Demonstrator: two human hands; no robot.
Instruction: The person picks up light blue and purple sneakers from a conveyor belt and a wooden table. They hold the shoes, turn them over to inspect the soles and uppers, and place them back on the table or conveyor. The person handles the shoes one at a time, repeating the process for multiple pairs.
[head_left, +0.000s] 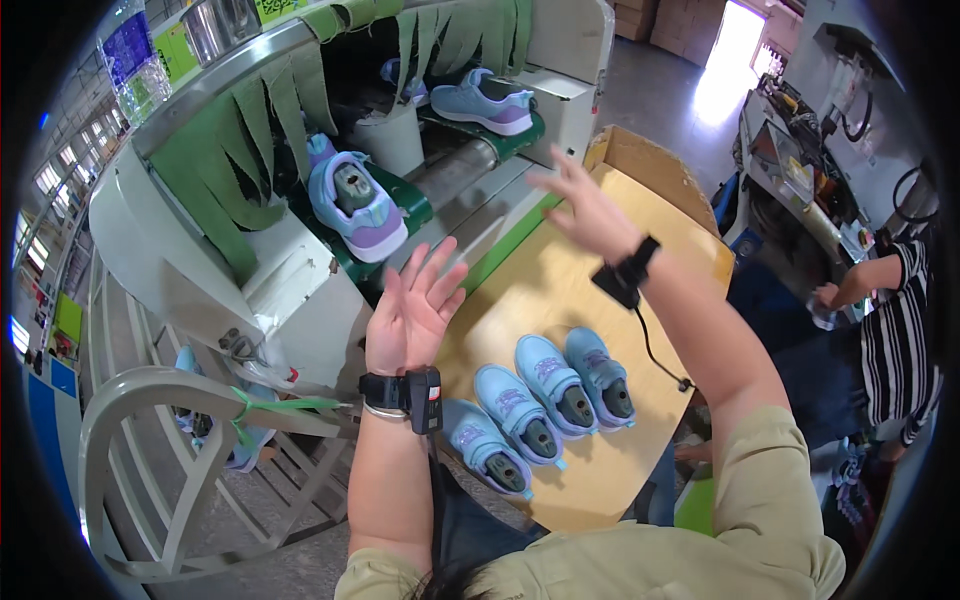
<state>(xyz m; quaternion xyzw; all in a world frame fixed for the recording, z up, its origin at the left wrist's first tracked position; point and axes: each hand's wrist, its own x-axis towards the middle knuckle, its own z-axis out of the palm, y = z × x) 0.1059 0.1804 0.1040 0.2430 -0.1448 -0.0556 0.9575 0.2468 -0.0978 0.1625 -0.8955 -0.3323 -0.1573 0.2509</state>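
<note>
My left hand (412,315) is raised palm up with its fingers apart, holding nothing. It is nearest to a light blue and lilac sneaker (352,205) on the left green conveyor belt, just beyond its fingertips. My right hand (590,210) is stretched out above the wooden table, fingers spread and partly blurred, with nothing in it. Farther off, another blue sneaker (484,100) sits on the right green belt. On the table near my body stand several blue sneakers (518,412) side by side in a row, their openings toward me.
The machine has a green fringed curtain (228,150) over its opening. A cardboard piece (655,170) edges the wooden table (640,460) at the far side. A grey metal rack (200,480) stands at left, holding more shoes. A person in a striped shirt (895,340) works at right.
</note>
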